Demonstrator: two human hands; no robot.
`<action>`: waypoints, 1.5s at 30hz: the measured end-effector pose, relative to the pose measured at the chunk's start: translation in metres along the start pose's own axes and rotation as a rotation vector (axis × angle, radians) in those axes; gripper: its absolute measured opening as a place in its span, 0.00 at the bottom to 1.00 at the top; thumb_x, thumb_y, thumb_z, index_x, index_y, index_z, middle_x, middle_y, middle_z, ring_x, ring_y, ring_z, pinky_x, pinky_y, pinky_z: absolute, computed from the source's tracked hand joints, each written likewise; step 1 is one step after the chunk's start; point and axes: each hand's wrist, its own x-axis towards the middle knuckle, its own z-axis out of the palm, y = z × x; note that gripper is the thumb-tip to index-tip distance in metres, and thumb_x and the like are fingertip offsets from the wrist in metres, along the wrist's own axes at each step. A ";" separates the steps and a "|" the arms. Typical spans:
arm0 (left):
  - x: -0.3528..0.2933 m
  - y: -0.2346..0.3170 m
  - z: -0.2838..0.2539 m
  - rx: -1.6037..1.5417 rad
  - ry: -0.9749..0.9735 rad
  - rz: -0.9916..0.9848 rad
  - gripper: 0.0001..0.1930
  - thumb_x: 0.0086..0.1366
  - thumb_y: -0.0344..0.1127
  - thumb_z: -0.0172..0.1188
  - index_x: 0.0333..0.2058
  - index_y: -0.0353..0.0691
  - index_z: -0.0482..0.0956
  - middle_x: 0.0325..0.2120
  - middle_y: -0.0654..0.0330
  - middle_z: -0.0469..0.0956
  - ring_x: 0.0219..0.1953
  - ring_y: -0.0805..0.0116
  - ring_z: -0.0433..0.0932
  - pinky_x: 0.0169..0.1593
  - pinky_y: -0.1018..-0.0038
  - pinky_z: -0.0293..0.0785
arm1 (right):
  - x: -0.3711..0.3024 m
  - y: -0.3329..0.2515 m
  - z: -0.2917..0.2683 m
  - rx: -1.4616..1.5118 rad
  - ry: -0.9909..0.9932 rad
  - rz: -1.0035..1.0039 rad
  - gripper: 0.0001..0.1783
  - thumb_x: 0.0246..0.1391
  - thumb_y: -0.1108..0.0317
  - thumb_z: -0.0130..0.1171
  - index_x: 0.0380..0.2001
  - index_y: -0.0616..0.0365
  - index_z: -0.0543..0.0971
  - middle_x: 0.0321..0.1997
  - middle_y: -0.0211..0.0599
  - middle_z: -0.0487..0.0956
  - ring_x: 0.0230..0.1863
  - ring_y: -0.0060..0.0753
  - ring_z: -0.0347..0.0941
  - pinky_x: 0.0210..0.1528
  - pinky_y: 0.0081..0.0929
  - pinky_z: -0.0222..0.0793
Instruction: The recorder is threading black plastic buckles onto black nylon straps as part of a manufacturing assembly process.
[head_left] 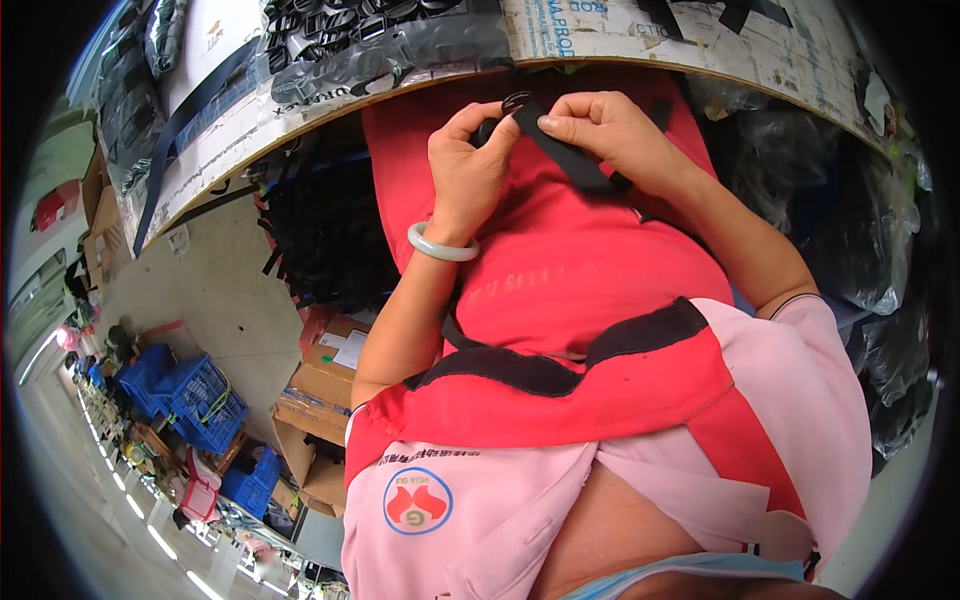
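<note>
Over my lap, my left hand (470,165) pinches a small black buckle (517,102) between thumb and fingers, close to the table edge. A black webbing strap (568,160) runs from the buckle down to the right across the red apron (590,250). Closed on that strap just right of the buckle is my right hand (612,132), its thumb pressing on the webbing. How the strap passes through the buckle is too small to make out. A pale bangle (443,243) circles my left wrist.
Ahead stands a worn, cardboard-covered table (570,35), with a plastic bag of black buckles (345,30) and loose black straps (190,115) on it. Plastic-wrapped dark bundles (850,220) lie at right. Cardboard boxes (315,400) and blue crates (205,400) stand at left.
</note>
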 end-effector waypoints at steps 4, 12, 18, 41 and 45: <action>0.002 -0.006 0.004 0.202 0.020 0.216 0.07 0.57 0.26 0.65 0.35 0.32 0.80 0.20 0.66 0.70 0.23 0.78 0.66 0.27 0.80 0.63 | 0.006 0.003 -0.003 0.152 -0.003 0.014 0.14 0.60 0.57 0.57 0.28 0.55 0.77 0.17 0.18 0.70 0.15 0.07 0.60 0.16 0.11 0.53; 0.008 0.001 -0.001 0.380 0.027 0.501 0.07 0.55 0.24 0.65 0.34 0.33 0.80 0.22 0.58 0.72 0.22 0.67 0.70 0.27 0.76 0.66 | 0.011 0.003 0.006 0.293 0.043 -0.046 0.12 0.59 0.59 0.60 0.30 0.58 0.79 0.21 0.20 0.73 0.21 0.08 0.64 0.21 0.10 0.58; -0.001 0.001 0.000 0.464 0.000 0.540 0.08 0.55 0.23 0.65 0.34 0.33 0.80 0.23 0.59 0.74 0.23 0.69 0.72 0.27 0.76 0.68 | 0.012 -0.009 0.002 0.299 0.018 -0.011 0.11 0.57 0.61 0.62 0.32 0.59 0.79 0.25 0.24 0.77 0.25 0.10 0.69 0.26 0.10 0.63; -0.002 0.006 -0.012 -0.626 -0.084 -0.386 0.12 0.64 0.33 0.60 0.42 0.31 0.78 0.27 0.59 0.76 0.22 0.77 0.71 0.19 0.83 0.65 | 0.018 0.010 0.027 -0.114 0.304 -0.779 0.08 0.55 0.69 0.63 0.36 0.61 0.79 0.27 0.24 0.75 0.27 0.14 0.68 0.32 0.12 0.65; -0.003 0.015 -0.012 -0.491 0.033 -0.170 0.11 0.61 0.31 0.64 0.40 0.30 0.79 0.21 0.60 0.75 0.18 0.77 0.71 0.17 0.82 0.65 | -0.004 -0.027 0.025 -0.172 0.273 -0.609 0.09 0.57 0.67 0.61 0.30 0.62 0.77 0.22 0.23 0.72 0.24 0.13 0.64 0.29 0.15 0.61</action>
